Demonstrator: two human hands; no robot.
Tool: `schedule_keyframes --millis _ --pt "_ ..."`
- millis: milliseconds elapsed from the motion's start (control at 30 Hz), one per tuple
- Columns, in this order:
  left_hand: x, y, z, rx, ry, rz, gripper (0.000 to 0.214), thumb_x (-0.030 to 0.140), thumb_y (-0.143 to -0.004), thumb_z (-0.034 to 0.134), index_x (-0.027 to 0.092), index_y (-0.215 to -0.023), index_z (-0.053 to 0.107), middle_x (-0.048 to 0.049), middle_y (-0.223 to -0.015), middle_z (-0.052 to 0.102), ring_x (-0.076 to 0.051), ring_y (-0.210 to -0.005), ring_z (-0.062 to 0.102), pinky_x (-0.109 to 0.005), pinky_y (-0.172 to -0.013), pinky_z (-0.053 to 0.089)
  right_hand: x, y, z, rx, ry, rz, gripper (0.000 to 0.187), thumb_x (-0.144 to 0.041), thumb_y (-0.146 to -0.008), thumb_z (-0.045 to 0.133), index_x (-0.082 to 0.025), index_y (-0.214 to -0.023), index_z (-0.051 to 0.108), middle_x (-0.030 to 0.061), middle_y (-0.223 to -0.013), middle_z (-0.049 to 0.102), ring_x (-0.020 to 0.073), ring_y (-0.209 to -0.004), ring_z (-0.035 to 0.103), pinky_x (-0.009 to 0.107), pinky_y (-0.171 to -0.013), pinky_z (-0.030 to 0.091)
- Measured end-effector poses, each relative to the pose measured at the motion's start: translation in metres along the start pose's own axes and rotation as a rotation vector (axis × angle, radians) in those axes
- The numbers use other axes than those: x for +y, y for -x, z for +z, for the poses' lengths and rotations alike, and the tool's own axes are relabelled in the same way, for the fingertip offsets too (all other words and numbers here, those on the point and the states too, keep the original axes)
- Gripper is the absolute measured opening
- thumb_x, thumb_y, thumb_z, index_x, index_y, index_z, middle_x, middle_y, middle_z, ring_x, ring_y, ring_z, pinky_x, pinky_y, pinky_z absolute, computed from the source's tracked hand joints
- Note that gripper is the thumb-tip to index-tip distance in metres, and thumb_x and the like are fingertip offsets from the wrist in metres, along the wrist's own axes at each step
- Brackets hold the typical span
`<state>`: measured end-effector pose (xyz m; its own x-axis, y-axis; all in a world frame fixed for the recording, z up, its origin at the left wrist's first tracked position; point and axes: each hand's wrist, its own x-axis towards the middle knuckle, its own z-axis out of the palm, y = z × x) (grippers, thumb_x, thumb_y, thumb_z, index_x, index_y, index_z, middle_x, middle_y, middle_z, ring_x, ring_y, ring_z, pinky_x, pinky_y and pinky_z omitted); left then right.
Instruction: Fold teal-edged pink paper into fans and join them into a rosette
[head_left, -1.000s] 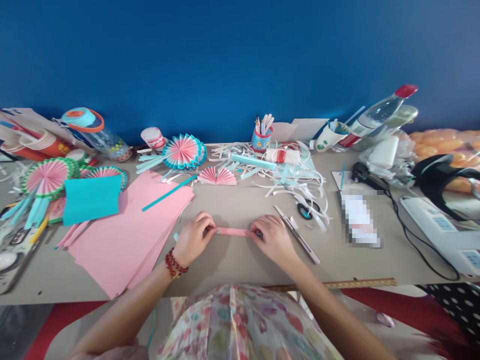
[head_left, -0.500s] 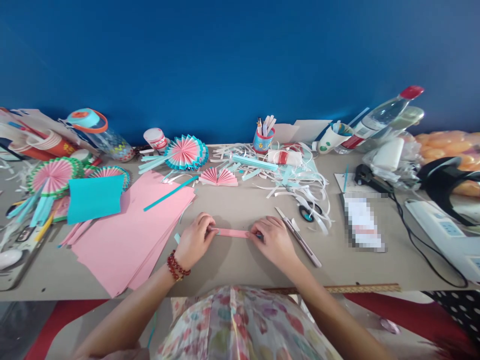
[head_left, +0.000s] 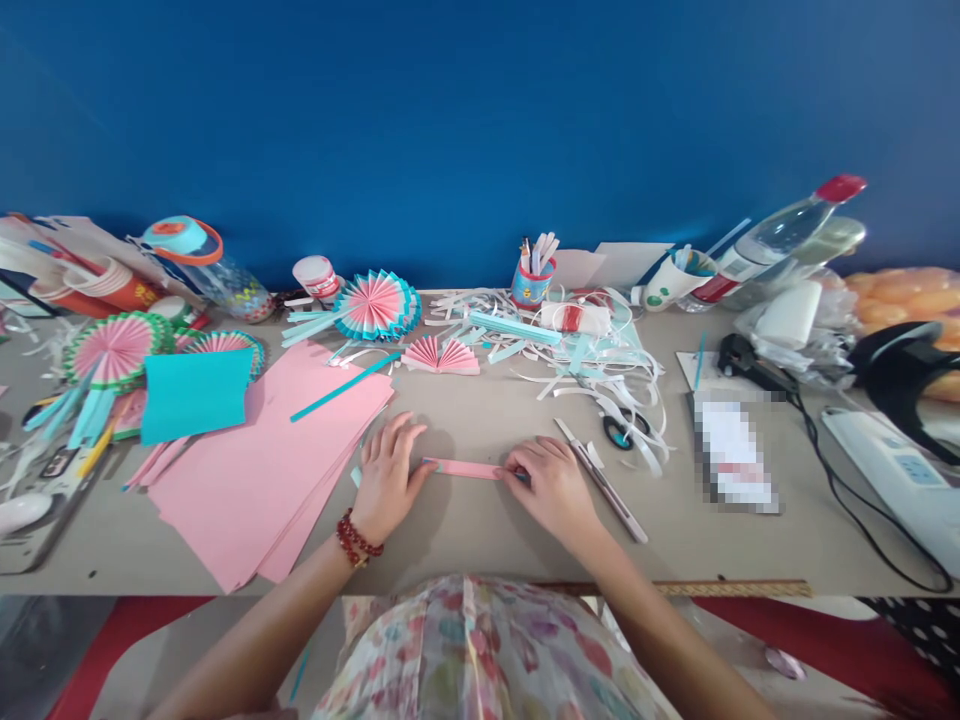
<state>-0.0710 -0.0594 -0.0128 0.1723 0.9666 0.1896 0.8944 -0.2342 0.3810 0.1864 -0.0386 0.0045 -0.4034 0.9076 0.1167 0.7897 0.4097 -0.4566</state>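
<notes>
A narrow pink folded paper strip (head_left: pixel 466 468) lies crosswise on the table in front of me. My left hand (head_left: pixel 386 475), with a red bead bracelet at its wrist, has its fingers raised and apart, while the thumb tip touches the strip's left end. At the other end, my right hand (head_left: pixel 546 482) pinches the strip with bent fingers; its fingertips are partly hidden. Just right of that hand lies a slim utility knife (head_left: pixel 602 482). Beyond the strip sits a pink pleated paper fan (head_left: pixel 440 356). Large pink paper sheets (head_left: pixel 262 470) spread out left of my left hand.
White and light blue paper scraps (head_left: pixel 577 370) partly cover scissors (head_left: pixel 625 430). Along the blue wall stand a pen cup (head_left: pixel 531 285) and a plastic bottle (head_left: pixel 772 245). Finished paper rosettes (head_left: pixel 377 303) and a teal sheet (head_left: pixel 197 397) lie leftward; a power strip (head_left: pixel 896 475) is at right.
My left fingers have opened and lifted away from the strip's left end, leaving the thumb against it. My right hand keeps its pinch. The whole view has shifted slightly.
</notes>
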Motion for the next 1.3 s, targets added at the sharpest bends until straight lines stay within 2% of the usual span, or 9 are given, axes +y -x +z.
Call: schedule_keyframes --millis 267,700,833,1000,1167,1300 --pt "0.004 -0.001 0.001 -0.032 -0.023 0.116 0.03 0.022 -0.095 0.048 0.031 -0.122 0.058 -0.0102 -0.141 0.047 -0.03 -0.123 0.047 -0.057 -0.108 0.032 0.001 -0.002 -0.004 -0.04 0.017 -0.003 0.017 -0.024 -0.088 0.065 -0.021 -0.071 0.06 0.0007 -0.073 0.066 0.0184 -0.074 0.057 0.033 -0.082 0.038" --pt "0.004 -0.002 0.0 -0.045 0.004 0.112 0.024 0.025 -0.096 0.046 0.027 -0.114 0.061 -0.0097 -0.133 0.053 -0.028 -0.12 0.05 -0.057 -0.112 0.028 0.001 -0.005 -0.004 -0.07 0.068 -0.017 0.019 -0.028 -0.088 0.067 -0.021 -0.072 0.06 -0.0001 -0.073 0.066 0.0178 -0.073 0.057 0.035 -0.088 0.038" --pt "0.007 -0.001 -0.002 -0.056 -0.035 0.13 0.027 0.019 -0.095 0.046 0.028 -0.115 0.061 -0.0101 -0.134 0.053 -0.028 -0.121 0.049 -0.06 -0.111 0.028 0.002 -0.005 -0.003 -0.055 0.076 -0.02 0.019 -0.029 -0.088 0.066 -0.021 -0.072 0.059 0.0005 -0.072 0.064 0.0187 -0.073 0.057 0.035 -0.089 0.038" --pt "0.007 -0.002 -0.005 -0.098 -0.081 0.222 0.043 0.005 -0.087 0.046 0.031 -0.116 0.063 -0.0082 -0.136 0.052 -0.028 -0.124 0.049 -0.062 -0.114 0.022 0.007 0.0 0.002 0.025 0.058 -0.036 0.022 -0.034 -0.093 0.059 -0.021 -0.075 0.056 0.0023 -0.075 0.062 0.0206 -0.077 0.058 0.036 -0.086 0.04" --pt "-0.002 -0.006 -0.004 -0.085 -0.01 0.123 0.032 0.024 -0.092 0.051 0.028 -0.124 0.057 -0.0101 -0.132 0.054 -0.028 -0.118 0.051 -0.057 -0.11 0.032 0.012 0.007 0.009 0.065 0.01 -0.053 0.017 -0.032 -0.095 0.055 -0.022 -0.082 0.056 0.0036 -0.085 0.063 0.0222 -0.088 0.058 0.04 -0.096 0.039" --pt "-0.007 -0.006 -0.001 -0.057 0.01 0.107 0.037 0.029 -0.094 0.051 0.027 -0.131 0.051 -0.0106 -0.135 0.052 -0.029 -0.121 0.05 -0.055 -0.112 0.03 0.013 0.007 0.004 0.014 -0.054 -0.083 0.012 -0.025 -0.096 0.054 -0.022 -0.084 0.057 0.0016 -0.085 0.064 0.0199 -0.087 0.059 0.039 -0.096 0.039"
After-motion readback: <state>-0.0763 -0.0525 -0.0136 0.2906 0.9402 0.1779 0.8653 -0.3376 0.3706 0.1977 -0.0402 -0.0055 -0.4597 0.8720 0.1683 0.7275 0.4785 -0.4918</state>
